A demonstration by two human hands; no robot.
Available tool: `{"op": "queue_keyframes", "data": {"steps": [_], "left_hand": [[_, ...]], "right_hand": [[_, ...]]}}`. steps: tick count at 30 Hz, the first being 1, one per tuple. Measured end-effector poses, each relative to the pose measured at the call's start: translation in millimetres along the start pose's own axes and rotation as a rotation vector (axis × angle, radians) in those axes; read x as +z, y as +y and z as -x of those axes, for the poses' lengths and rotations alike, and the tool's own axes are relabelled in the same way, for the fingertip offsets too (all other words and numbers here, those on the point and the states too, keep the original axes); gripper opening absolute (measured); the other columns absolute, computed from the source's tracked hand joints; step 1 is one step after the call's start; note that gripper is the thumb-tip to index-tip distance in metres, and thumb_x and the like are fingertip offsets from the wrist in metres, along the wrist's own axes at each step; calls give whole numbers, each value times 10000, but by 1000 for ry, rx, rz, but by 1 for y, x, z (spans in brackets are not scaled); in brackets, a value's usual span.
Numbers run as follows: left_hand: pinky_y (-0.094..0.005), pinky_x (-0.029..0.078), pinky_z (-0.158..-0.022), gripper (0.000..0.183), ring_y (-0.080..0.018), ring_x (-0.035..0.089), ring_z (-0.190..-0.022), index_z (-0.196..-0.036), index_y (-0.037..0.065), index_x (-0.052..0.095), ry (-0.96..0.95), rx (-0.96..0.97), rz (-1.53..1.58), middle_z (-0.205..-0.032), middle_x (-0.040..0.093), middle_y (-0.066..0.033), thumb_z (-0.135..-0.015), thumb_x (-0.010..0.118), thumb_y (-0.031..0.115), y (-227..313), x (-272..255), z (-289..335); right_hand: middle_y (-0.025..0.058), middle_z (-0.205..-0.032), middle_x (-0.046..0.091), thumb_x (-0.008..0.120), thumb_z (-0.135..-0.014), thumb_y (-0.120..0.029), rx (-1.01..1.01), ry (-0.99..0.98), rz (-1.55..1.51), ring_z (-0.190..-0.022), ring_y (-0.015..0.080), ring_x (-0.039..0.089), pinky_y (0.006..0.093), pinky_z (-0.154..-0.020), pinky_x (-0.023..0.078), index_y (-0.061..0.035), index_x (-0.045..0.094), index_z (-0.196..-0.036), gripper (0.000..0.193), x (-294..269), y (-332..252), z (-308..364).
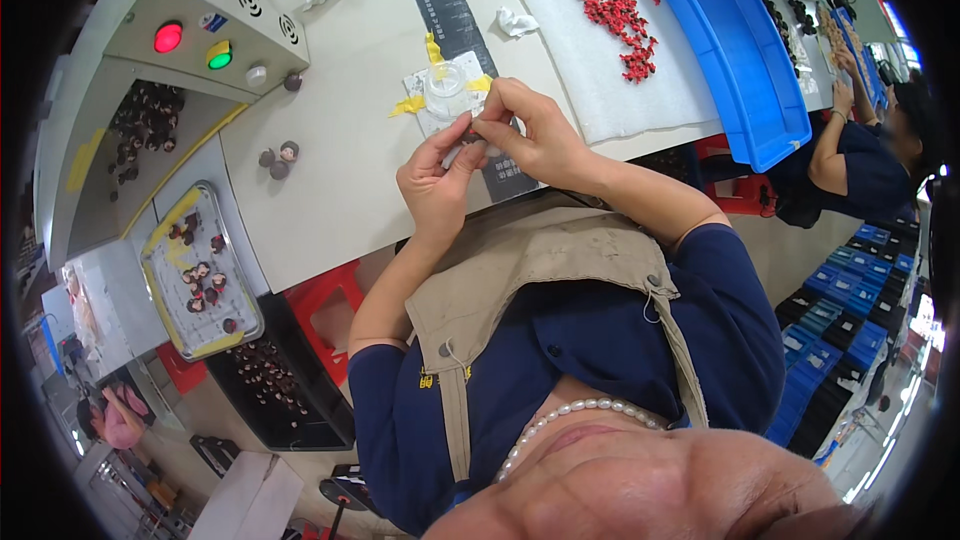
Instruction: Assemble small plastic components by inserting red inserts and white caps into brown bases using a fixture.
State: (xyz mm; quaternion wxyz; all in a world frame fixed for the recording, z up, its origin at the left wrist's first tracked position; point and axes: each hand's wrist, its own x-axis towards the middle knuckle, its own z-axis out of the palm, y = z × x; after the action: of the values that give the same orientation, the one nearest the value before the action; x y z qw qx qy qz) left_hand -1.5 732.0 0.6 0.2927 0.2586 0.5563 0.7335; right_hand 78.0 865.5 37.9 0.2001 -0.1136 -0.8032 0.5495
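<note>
My left hand (437, 183) and my right hand (537, 136) meet over the near edge of the white table. Between their pinched fingertips is a small dark piece with a touch of red (471, 135), mostly hidden by the fingers. Just beyond them, a clear round dish (445, 86) sits on a white pad, with strips of yellow tape (408, 106) around it. Left of my hands lie a few small brown doll heads (280, 169), one with a pale face.
A heap of small red-and-black pieces (605, 10) covers part of a white foam sheet, beside a blue bin (735, 60). At left stands a machine with lit buttons (168, 37), dark heads inside. A metal tray (205, 335) holds more heads. A co-worker (850, 160) sits far right.
</note>
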Motion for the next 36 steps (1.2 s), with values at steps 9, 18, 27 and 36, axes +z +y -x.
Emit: {"op": "queue_keyframes", "data": {"steps": [9, 18, 27, 36], "left_hand": [[-292, 510, -836, 392, -163, 583, -1005, -1205, -8, 495, -106, -399, 595, -1127, 579, -114, -897, 577, 220, 14, 3, -6], [-286, 507, -816, 441, -164, 574, -987, -1263, 7, 421, -110, -345, 707, -1065, 582, -110, -905, 558, 226, 13, 9, -5], [-380, 489, -846, 399, -256, 535, -1084, -1272, 80, 427, 45, -30, 794, -1139, 566, -168, -890, 532, 129, 15, -57, -10], [-302, 510, -720, 335, -220, 632, -819, -1109, -6, 572, 1053, 275, -1145, -976, 649, -136, -828, 656, 156, 114, -294, 70]], "right_hand": [[73, -912, 534, 728, -713, -132, -288, 138, 140, -885, 196, 478, 292, -721, 427, -78, 608, -947, 268, 1, -4, 8], [96, -956, 540, 785, -626, -82, -254, 173, 34, -911, 221, 523, 310, -787, 453, -45, 584, -994, 421, 6, -6, 13], [85, -939, 590, 768, -655, -67, -334, 383, 245, -912, 267, 536, 346, -810, 430, -65, 593, -951, 344, -40, 20, 37], [38, -872, 637, 718, -699, -77, -127, 475, 886, -882, 227, 565, 338, -792, 428, -110, 690, -834, 142, -141, 77, 58]]}}
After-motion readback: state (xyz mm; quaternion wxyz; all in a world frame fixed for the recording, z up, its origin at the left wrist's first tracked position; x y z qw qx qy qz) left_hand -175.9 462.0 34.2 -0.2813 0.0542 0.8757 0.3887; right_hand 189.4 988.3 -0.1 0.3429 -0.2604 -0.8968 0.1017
